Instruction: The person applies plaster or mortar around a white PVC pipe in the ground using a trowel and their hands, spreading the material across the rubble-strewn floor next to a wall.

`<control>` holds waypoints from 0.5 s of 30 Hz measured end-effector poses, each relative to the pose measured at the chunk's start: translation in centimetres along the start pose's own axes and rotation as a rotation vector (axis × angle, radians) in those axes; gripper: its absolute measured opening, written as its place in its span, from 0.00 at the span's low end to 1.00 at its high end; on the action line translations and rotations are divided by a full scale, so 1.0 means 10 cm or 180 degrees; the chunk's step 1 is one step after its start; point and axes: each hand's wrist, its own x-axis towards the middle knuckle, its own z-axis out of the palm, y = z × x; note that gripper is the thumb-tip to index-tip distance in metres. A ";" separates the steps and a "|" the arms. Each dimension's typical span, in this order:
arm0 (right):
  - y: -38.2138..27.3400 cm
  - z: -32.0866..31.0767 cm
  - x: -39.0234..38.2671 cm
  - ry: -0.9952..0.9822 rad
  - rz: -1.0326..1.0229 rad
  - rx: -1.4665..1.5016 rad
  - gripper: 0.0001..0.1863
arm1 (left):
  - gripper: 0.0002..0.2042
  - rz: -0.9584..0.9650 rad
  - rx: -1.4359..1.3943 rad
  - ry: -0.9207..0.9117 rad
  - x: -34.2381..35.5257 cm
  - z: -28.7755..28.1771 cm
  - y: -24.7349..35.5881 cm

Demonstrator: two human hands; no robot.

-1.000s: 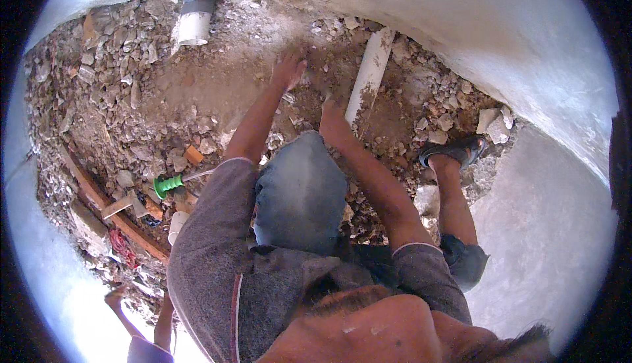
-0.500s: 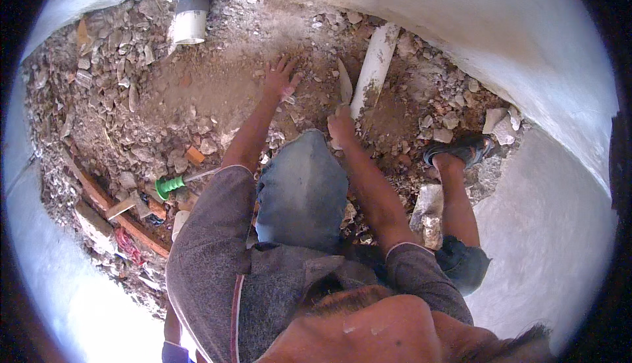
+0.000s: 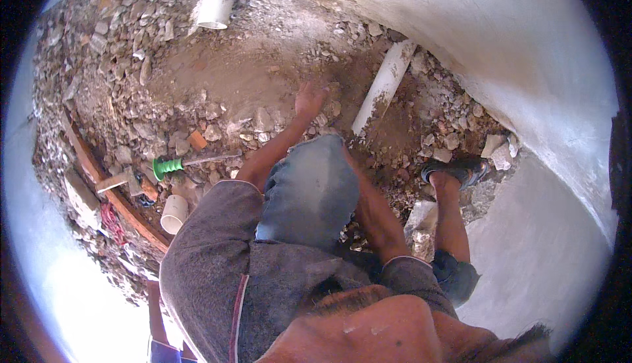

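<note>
My left hand (image 3: 311,98) is low on the brown soil (image 3: 243,77), its blurred fingers bent and slightly apart, with nothing seen in them. Left of it lie loose stones. My right forearm (image 3: 378,215) runs behind my denim-covered knee (image 3: 309,185), which hides the right hand and whatever it holds. Just beyond that knee, a white pipe (image 3: 385,86) smeared with dirt slopes out from the base of the wall. Another white pipe (image 3: 215,13), open-ended and with a grey collar, points down at the far left.
A green-handled chisel (image 3: 168,167), a hammer (image 3: 125,182), a short white pipe piece (image 3: 174,214) and a long reddish wooden strip (image 3: 112,188) lie left among rubble. Pale walls (image 3: 513,40) curve around. Another person's limb (image 3: 157,313) shows at lower left. My sandalled foot (image 3: 454,173) rests right.
My left hand has moved right across the soil, its spread fingers now bent. My right hand and the pointed trowel blade beside it have drawn back out of sight behind my knee.
</note>
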 end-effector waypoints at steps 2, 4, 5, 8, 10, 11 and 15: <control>-0.36 -0.13 -0.33 -0.0408 0.0376 -0.0058 0.18 | 0.25 0.0013 -0.0102 0.0015 -0.08 0.00 -0.36; -0.72 -0.33 -0.67 -0.0818 0.0599 -0.0261 0.17 | 0.23 0.0023 0.0058 0.0109 -0.04 0.12 -0.84; -0.77 -0.52 -0.81 -0.0825 0.0674 -0.0352 0.16 | 0.22 -0.0069 -0.0042 -0.0034 -0.02 0.17 -0.66; -1.09 -0.72 -1.15 -0.1072 0.0759 -0.0543 0.15 | 0.20 0.0089 -0.0878 0.0387 -0.24 0.31 -0.61; -1.26 -0.98 -1.29 -0.0957 0.0818 -0.0687 0.13 | 0.20 -0.0426 -0.1305 0.0247 -0.42 0.10 0.11; -1.40 -0.99 -1.30 -0.0984 0.0796 -0.0761 0.13 | 0.20 -0.0413 -0.1238 0.0364 -0.42 -0.02 0.18; -2.52 -0.18 -1.18 -0.1622 0.0162 -0.1162 0.10 | 0.21 0.0062 -0.0961 0.1438 -0.26 -0.86 -0.24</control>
